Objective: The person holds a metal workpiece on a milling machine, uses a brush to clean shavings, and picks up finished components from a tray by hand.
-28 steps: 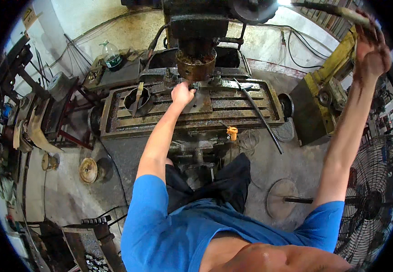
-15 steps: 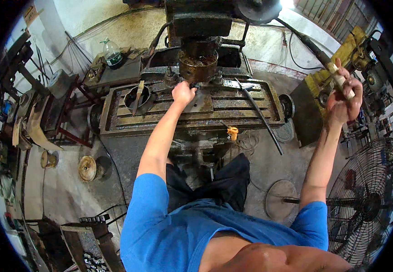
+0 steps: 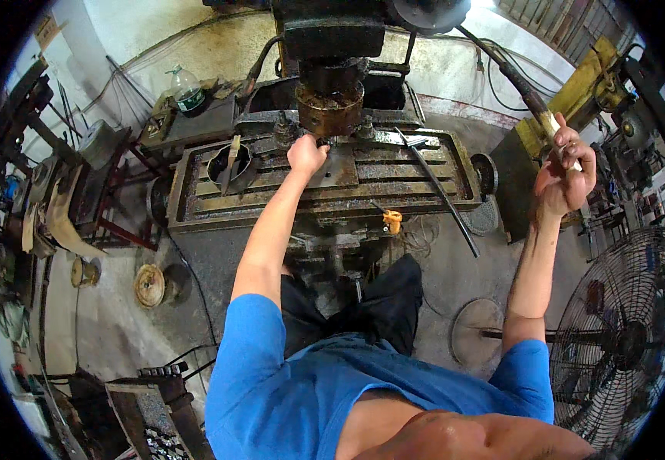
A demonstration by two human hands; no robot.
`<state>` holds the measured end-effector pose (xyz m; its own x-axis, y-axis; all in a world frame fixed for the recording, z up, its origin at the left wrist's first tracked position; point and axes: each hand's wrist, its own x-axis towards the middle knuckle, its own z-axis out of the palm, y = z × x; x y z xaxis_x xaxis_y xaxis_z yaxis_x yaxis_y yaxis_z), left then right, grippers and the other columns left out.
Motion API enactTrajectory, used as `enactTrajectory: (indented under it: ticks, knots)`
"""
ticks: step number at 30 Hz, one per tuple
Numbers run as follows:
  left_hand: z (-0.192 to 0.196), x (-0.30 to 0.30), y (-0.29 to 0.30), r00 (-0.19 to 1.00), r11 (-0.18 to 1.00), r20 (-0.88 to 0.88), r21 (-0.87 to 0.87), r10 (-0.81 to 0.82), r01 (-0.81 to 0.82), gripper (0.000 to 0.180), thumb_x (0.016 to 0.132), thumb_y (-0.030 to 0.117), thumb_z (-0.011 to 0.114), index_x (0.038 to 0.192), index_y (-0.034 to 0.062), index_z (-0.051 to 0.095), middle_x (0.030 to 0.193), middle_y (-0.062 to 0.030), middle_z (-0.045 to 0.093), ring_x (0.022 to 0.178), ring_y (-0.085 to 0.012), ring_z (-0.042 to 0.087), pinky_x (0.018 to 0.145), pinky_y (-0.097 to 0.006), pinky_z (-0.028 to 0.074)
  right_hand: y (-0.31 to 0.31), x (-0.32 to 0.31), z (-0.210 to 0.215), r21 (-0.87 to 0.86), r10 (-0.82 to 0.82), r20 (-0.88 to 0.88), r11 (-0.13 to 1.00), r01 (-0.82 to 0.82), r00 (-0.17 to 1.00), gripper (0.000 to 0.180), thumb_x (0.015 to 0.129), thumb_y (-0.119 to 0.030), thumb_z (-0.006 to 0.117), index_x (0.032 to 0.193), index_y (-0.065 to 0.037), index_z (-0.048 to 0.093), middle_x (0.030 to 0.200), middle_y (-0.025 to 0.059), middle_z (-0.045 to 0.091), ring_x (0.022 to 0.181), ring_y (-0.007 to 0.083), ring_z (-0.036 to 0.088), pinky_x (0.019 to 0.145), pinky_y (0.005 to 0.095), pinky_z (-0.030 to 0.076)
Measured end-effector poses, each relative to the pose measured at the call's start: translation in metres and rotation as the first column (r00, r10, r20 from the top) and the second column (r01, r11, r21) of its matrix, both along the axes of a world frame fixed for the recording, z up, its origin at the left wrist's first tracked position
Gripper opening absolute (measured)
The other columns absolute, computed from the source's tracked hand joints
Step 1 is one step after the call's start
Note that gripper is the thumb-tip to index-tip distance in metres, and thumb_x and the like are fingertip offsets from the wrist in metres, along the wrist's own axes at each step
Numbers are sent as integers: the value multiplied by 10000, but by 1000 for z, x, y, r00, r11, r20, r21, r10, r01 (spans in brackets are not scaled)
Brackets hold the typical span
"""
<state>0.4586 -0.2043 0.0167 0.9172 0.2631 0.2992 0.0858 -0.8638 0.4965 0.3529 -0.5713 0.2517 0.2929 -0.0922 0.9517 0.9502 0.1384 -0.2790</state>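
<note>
One long, dark metal lever (image 3: pixel 513 75) sloped down into the right grip (image 3: pixel 566 170), curled loosely round its pale end (image 3: pixel 550 125); it looked stiff and weighty, best held there. The left grip (image 3: pixel 307 156) was bunched under one round, brown metal drum (image 3: pixel 330 110); anything held was hidden. One slim, dark bar (image 3: pixel 435 188) lay across the slotted metal counter (image 3: pixel 229 204).

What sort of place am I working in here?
Probably a machine shop: there's a slotted metal worktable, a round spindle head above it, and a long machine lever in your right hand.
</note>
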Motion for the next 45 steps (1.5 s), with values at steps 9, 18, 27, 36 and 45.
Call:
enactTrajectory:
  ticks: [9,18,27,36,45]
  knots:
    - [3,-22,20,976,915,70,-340,-208,220,390,740,243,654,1037,2,577,737,-159,636,758,-315,614,699,-393,472,10,-6,-8,73,72,-43,995,-69,996,230,669,-182,490,789,5,545,670,43,451,836,238,515,1026,553,205]
    - [44,-126,66,963,738,101,-624,-250,257,334,816,107,599,1111,-33,526,646,-50,586,451,-84,492,372,-231,393,9,-5,-26,106,90,-79,991,-81,993,223,634,-143,444,769,2,546,657,40,443,841,240,508,1041,541,182]
    - [53,-196,104,988,761,24,-635,-154,133,310,823,100,589,1087,-55,539,693,-57,610,485,-65,490,391,-229,390,8,-2,-41,130,101,-55,987,-93,993,221,624,-183,476,719,0,555,713,97,527,808,240,520,1039,532,189]
    - [61,-215,118,990,761,15,-638,-139,116,288,833,87,572,1086,-46,547,623,-26,562,488,-58,482,387,-220,397,8,1,-57,169,136,-60,978,-124,989,170,631,-148,466,692,-20,561,595,42,476,814,254,534,1038,536,189]
    - [67,-245,150,996,753,80,-653,-39,82,279,841,98,562,1081,-43,554,615,-32,561,491,-73,501,404,-236,419,-4,15,-66,107,118,-113,989,-106,987,206,688,-178,507,763,2,575,837,170,592,963,343,531,1006,533,249]
